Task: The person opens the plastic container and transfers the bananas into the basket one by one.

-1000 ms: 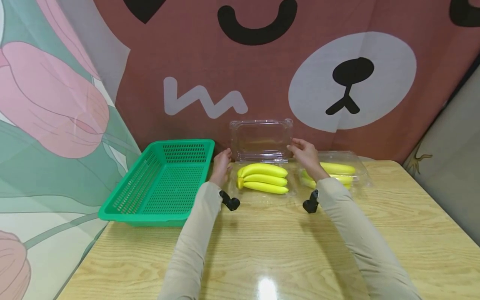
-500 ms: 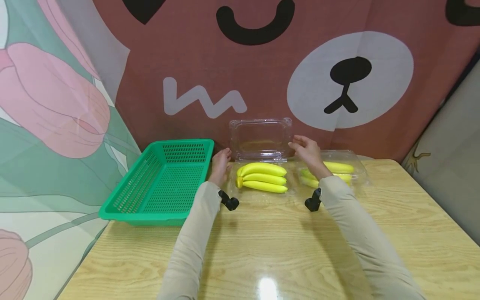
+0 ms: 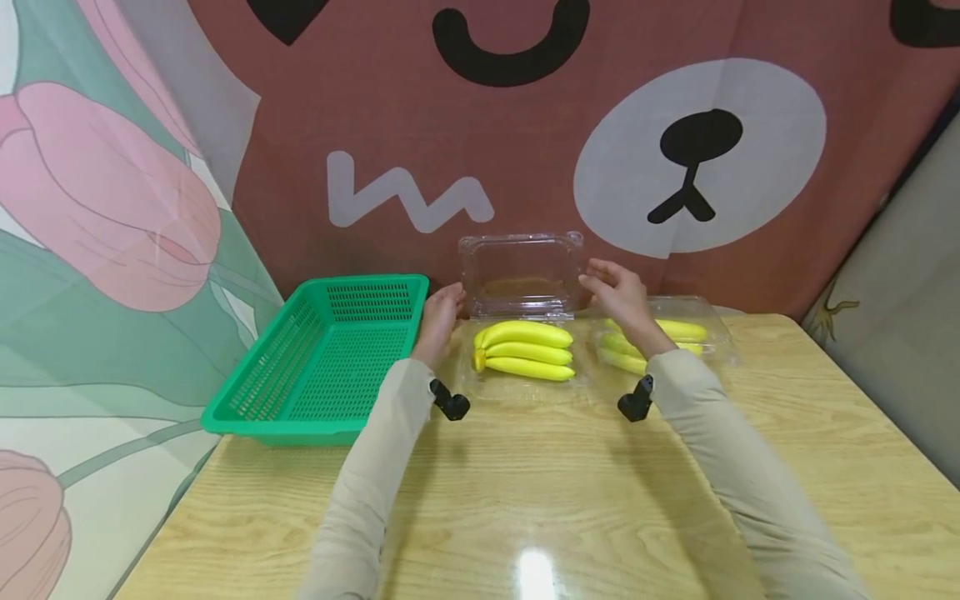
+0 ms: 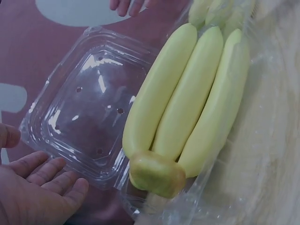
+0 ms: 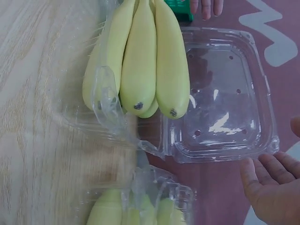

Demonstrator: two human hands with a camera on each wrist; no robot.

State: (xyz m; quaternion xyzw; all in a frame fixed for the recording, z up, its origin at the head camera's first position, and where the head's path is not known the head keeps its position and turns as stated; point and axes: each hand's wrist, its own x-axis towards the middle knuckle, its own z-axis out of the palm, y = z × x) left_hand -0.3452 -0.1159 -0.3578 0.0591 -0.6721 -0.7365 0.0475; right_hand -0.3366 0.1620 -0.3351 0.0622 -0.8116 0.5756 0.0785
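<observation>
A bunch of yellow bananas lies in the base of a clear plastic clamshell box, whose lid stands raised against the wall cloth. My left hand is at the lid's left side. In the left wrist view its fingers are extended and loosely bent beside the lid's edge, holding nothing. My right hand is at the lid's right side. Its fingertips come close to the lid's corner in the right wrist view; whether they touch it I cannot tell.
A green plastic basket with slotted walls stands left of the box. To the right sits another clear box with yellow bananas inside, partly behind my right forearm. Behind the wooden table hangs a printed cloth.
My right hand has shifted slightly up and to the right, away from the lid's edge. The left hand has moved a little up and left. Bananas and lid stay in place.
</observation>
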